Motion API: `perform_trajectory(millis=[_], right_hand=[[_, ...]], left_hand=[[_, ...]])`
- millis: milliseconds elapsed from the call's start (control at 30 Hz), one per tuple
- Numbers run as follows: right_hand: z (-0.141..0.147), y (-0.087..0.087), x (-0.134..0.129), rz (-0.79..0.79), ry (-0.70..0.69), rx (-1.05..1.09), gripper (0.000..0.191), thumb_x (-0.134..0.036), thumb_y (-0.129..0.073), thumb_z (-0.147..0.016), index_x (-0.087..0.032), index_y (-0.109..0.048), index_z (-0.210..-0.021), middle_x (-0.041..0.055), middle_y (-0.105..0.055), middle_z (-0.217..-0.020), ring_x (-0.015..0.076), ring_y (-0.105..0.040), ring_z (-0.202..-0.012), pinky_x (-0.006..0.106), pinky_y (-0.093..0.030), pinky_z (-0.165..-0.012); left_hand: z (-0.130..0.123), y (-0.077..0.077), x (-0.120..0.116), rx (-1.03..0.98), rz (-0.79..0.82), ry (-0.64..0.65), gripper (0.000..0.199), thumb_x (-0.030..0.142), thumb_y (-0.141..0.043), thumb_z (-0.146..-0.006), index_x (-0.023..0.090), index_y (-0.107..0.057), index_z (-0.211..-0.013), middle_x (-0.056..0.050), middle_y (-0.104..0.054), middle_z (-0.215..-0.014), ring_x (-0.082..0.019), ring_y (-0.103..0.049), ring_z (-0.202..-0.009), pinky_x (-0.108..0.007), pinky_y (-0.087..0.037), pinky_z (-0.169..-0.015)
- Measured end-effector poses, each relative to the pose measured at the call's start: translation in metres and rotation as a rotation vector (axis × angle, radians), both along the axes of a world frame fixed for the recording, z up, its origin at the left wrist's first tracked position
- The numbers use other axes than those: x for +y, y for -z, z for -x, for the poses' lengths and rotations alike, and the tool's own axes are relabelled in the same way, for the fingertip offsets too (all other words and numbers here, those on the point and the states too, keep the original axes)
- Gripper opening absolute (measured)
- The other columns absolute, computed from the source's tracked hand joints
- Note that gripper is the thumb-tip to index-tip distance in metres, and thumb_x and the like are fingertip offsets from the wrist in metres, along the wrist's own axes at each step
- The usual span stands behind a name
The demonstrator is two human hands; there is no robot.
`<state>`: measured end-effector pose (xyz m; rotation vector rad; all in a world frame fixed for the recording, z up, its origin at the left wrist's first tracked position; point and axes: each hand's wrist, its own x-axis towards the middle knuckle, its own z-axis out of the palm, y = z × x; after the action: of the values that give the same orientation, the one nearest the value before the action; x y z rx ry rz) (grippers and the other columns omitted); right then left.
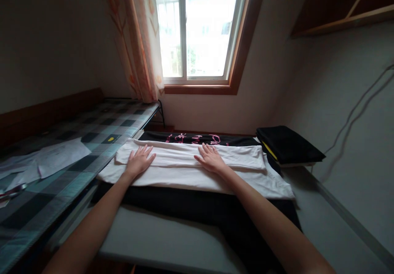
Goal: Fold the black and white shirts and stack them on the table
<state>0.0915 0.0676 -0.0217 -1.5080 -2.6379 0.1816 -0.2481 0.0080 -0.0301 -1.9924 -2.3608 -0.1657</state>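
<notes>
A white garment (184, 177) lies across the table with its far part folded over in a long strip. My left hand (140, 160) rests flat on the left part of this strip, fingers spread. On the strip right of its middle lies my right hand (211, 157), palm down with the fingers apart. Beneath the white cloth is a black garment (191, 204), which shows along the near side and hangs toward the lower right. Black cloth with pink lettering (197, 139) shows beyond the far edge.
A folded black cloth (289, 144) with a yellow edge sits at the right of the pale table (166, 233). On the left is a checkered bed (70, 183) with papers (58, 157). A curtain (140, 40) hangs by the window (206, 27).
</notes>
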Motion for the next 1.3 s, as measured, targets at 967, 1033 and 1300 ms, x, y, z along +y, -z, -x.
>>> perform_trajectory(millis=[967, 1033, 1300], right_hand=[[-0.159, 0.024, 0.002, -0.249, 0.269, -0.084, 0.053, -0.038, -0.026, -0.099, -0.013, -0.052, -0.138, 0.0147, -0.048, -0.145, 0.0291, -0.039, -0.138, 0.050, -0.032, -0.110], [-0.160, 0.024, 0.002, -0.245, 0.264, -0.081, 0.053, -0.038, -0.025, -0.099, -0.014, -0.052, -0.138, 0.0145, -0.049, -0.145, 0.0290, -0.039, -0.138, 0.050, -0.032, -0.110], [-0.161, 0.026, 0.004, -0.268, 0.248, -0.070, 0.054, -0.039, -0.025, -0.099, -0.013, -0.053, -0.137, 0.0151, -0.049, -0.144, 0.0287, -0.040, -0.137, 0.049, -0.033, -0.109]], left_hand=[[0.046, -0.021, -0.018, 0.100, -0.421, -0.416, 0.036, 0.030, -0.039, -0.094, 0.018, -0.068, -0.111, -0.015, -0.059, -0.116, -0.033, -0.048, -0.109, -0.047, -0.035, -0.089], [0.044, -0.022, -0.018, 0.114, -0.422, -0.385, 0.037, 0.029, -0.038, -0.094, 0.019, -0.069, -0.111, -0.014, -0.059, -0.115, -0.032, -0.048, -0.107, -0.046, -0.034, -0.088], [0.038, -0.024, -0.018, 0.166, -0.385, -0.282, 0.036, 0.031, -0.039, -0.094, 0.020, -0.070, -0.109, -0.014, -0.059, -0.114, -0.032, -0.050, -0.107, -0.043, -0.034, -0.086]])
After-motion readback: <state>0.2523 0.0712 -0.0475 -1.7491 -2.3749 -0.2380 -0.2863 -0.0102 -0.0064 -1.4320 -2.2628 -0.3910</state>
